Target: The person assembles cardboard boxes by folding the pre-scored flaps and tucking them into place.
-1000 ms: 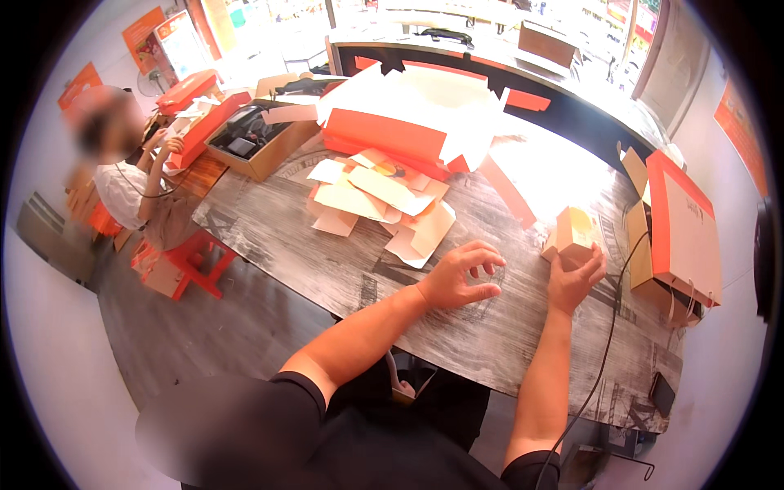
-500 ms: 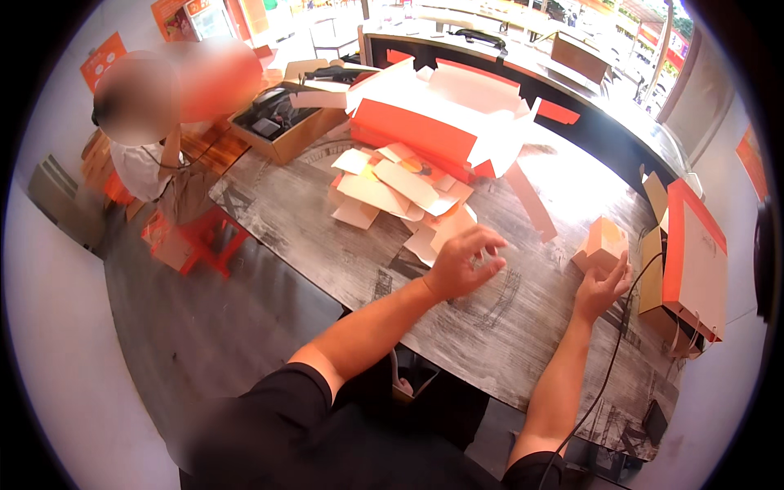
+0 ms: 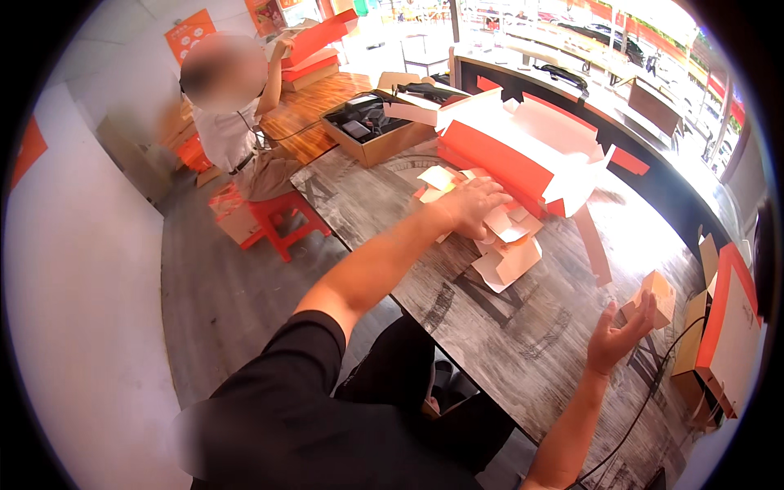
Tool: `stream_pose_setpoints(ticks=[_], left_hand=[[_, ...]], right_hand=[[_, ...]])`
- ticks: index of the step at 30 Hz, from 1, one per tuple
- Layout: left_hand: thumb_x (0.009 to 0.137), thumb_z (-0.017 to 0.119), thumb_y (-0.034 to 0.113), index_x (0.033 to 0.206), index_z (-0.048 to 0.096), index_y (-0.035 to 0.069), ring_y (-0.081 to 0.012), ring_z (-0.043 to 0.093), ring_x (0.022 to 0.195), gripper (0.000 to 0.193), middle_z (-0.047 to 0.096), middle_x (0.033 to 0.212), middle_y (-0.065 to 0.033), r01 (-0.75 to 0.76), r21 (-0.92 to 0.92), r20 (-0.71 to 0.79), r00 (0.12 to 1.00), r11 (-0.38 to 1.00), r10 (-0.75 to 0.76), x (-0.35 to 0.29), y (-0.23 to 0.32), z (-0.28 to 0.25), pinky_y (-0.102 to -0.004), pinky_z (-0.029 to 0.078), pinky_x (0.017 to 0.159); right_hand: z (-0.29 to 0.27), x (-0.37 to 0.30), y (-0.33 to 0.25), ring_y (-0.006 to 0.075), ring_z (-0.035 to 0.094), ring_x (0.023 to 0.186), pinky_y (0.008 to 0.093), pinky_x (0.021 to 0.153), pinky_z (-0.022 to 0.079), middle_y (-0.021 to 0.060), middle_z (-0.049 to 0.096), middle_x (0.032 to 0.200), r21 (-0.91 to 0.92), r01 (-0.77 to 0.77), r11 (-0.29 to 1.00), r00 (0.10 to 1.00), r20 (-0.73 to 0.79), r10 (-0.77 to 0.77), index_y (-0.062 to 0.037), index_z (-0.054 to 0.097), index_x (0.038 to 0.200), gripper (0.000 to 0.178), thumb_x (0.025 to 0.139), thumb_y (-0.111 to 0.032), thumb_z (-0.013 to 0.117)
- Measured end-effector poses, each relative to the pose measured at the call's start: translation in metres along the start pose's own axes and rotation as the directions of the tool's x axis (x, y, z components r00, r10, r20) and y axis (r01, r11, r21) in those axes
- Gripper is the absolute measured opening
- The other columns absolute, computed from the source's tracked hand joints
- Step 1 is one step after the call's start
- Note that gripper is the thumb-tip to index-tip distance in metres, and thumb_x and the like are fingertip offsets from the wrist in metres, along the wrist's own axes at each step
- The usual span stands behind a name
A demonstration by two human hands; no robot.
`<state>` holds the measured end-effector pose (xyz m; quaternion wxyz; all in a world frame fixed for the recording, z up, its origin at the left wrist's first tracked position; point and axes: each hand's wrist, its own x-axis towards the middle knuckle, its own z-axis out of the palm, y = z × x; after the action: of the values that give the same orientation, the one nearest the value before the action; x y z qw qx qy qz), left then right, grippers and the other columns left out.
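Observation:
My left hand (image 3: 474, 208) reaches over a loose pile of flat cardboard box blanks (image 3: 514, 257), white and tan with orange print. Its fingers are stretched out and lie on or just above the pieces; the hand covers part of the pile. Over on the right, my right hand (image 3: 618, 336) is open, palm up, thumb apart from the fingers. Beside its fingertips stands a small folded box (image 3: 658, 300), tan and orange. Whether the fingertips touch that box I cannot tell. Neither hand grips anything that I can see.
A large open orange-and-white box (image 3: 498, 167) lies beyond the pile. A carton of black devices (image 3: 367, 135) stands at the far left corner. At the right are an orange-and-white carton (image 3: 731, 331) and a black cable (image 3: 653, 392). Another person (image 3: 229, 139) sits on a red stool (image 3: 282, 224).
My left hand has moved from the bare tabletop onto the pile, its curled fingers now stretched. My right hand has opened wider beside the small box. The view has turned left.

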<state>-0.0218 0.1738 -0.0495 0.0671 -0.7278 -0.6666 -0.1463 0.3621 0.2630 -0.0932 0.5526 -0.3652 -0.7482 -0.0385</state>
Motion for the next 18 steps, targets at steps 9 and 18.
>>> stream_pose_setpoints(ticks=[9, 18], left_hand=[[0.077, 0.070, 0.026, 0.147, 0.052, 0.019, -0.0278, 0.044, 0.140, 0.073, 0.052, 0.148, -0.0055, 0.139, 0.219, 0.242, 0.951, 0.966, -0.192, 0.017, 0.015, -0.008, -0.0425, 0.039, 0.114], [0.086, 0.070, 0.016, 0.123, 0.069, 0.012, -0.0275, 0.064, 0.116, 0.037, 0.071, 0.121, -0.0073, -0.042, 0.136, -0.296, 0.952, 0.990, 0.081, -0.010, -0.007, -0.010, -0.0431, 0.047, 0.101]], right_hand=[[-0.001, -0.005, 0.009, 0.0333, 0.038, 0.143, 0.0487, 0.118, 0.035, 0.0145, 0.040, 0.149, 0.042, -0.090, 0.995, 0.995, 0.040, 0.088, -0.0044, 0.043, 0.149, 0.063, 0.089, -0.005, 0.063], [0.000, -0.005, 0.005, 0.0337, 0.039, 0.143, 0.0492, 0.119, 0.035, 0.0146, 0.040, 0.149, 0.090, -0.104, 0.991, 0.994, 0.045, 0.100, -0.0030, 0.043, 0.149, 0.063, 0.089, -0.004, 0.064]])
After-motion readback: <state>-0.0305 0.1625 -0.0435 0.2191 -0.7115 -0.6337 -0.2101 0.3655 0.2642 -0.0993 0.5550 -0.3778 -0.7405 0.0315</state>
